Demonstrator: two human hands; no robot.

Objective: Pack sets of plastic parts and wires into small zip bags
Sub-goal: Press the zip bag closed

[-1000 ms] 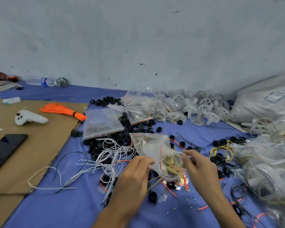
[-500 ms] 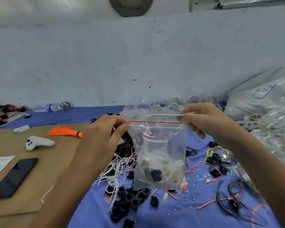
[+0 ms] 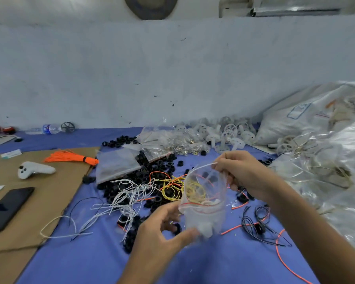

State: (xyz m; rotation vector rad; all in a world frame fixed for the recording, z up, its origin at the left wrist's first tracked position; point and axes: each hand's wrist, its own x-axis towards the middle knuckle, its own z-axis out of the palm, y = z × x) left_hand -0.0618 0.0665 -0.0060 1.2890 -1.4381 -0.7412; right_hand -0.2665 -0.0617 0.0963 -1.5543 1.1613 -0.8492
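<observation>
Head view: a small clear zip bag (image 3: pixel 205 193) is held above the blue cloth (image 3: pixel 86 261), just toward 5 o'clock from the frame's centre, tilted with its mouth toward 12 o'clock. Its upper rim is pinched between thumb and fingers of the right hand (image 3: pixel 246 173), at 2 o'clock of the bag. Its lower end is gripped by the curled left hand (image 3: pixel 162 226), at 7 o'clock. Yellow wires (image 3: pixel 193 190) and a white part (image 3: pixel 206 230) can be seen inside. Loose black rings (image 3: pixel 152 167) and white wires (image 3: pixel 127 193) lie at 9 to 10 o'clock of the bag. The mouth appears open, so sealing is judged to be the step in hand. The contents should be shaken down, wire ends tucked below the zip strip, air pressed out, and the strip pinched along from one end to the other.
</observation>
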